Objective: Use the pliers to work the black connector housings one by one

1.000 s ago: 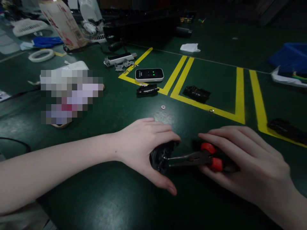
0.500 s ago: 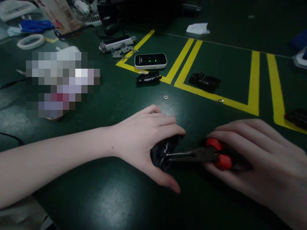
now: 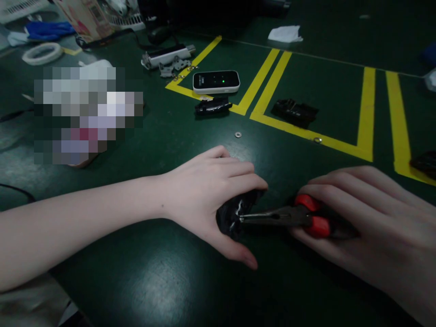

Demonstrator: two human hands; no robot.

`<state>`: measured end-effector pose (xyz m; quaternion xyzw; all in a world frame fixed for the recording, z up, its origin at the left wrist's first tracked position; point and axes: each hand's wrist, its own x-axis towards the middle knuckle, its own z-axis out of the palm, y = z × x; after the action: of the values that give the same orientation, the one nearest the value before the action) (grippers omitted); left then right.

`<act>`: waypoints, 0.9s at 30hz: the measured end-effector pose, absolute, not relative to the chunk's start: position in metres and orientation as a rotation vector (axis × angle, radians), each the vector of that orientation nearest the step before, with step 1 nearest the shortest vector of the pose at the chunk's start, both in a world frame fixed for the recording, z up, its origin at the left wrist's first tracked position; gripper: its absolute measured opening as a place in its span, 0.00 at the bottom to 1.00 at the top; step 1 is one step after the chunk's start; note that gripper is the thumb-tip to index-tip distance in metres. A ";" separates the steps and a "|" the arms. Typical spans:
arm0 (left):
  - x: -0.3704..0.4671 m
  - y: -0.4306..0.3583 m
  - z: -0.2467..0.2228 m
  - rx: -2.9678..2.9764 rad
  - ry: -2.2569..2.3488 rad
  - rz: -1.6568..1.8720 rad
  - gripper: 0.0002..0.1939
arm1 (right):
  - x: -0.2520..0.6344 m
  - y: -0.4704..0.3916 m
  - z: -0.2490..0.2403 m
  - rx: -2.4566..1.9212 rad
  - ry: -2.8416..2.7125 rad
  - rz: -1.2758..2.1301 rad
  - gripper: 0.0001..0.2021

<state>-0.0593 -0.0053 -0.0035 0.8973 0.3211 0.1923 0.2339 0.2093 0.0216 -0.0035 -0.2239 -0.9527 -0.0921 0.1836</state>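
Note:
My left hand (image 3: 221,186) presses a shiny black plastic part (image 3: 235,213) against the green table (image 3: 143,268). Its fingers curl over the part's far side while the thumb stretches out along the near side. Red-handled needle-nose pliers (image 3: 296,215) are gripped in my right hand (image 3: 368,218). Their jaws point left and the tips meet a light-coloured spot on the black part; what lies between the tips is too small to tell. Beyond my left hand, a small metal ring (image 3: 238,135) lies on the table.
Behind my hands lie a black-and-white device with a green light (image 3: 216,82), a black plastic piece (image 3: 213,107) and another black piece (image 3: 295,112) by yellow tape lines. A tape roll (image 3: 42,54) and a pixelated object (image 3: 88,118) are at left; white paper (image 3: 285,34) lies farther back.
The plier jaws, slightly parted before, have come together at the black part. The whole view has shifted a little; my left hand still holds the part.

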 end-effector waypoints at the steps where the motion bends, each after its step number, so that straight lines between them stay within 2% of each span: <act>1: -0.059 -0.005 -0.003 2.456 0.885 0.529 0.39 | 0.209 0.021 -0.004 -0.638 -2.690 -0.257 0.13; 6: -0.058 -0.006 0.000 2.309 0.889 0.575 0.39 | 0.210 0.019 -0.003 -0.646 -2.696 -0.234 0.12; 12: -0.053 -0.008 0.008 2.133 0.909 0.494 0.30 | 0.209 0.018 -0.001 -0.667 -2.715 -0.316 0.06; 16: -0.051 -0.008 0.011 2.104 0.920 0.452 0.27 | 0.208 0.018 0.000 -0.695 -2.721 -0.389 0.05; 27: -0.048 -0.009 0.011 2.094 0.922 0.454 0.28 | 0.205 0.022 0.000 -0.630 -2.739 -0.220 0.05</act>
<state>-0.0478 -0.0092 0.0110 0.8252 0.3635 0.1788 0.3936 0.2048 0.0223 -0.0001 -0.2206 -0.9590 -0.0771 0.1604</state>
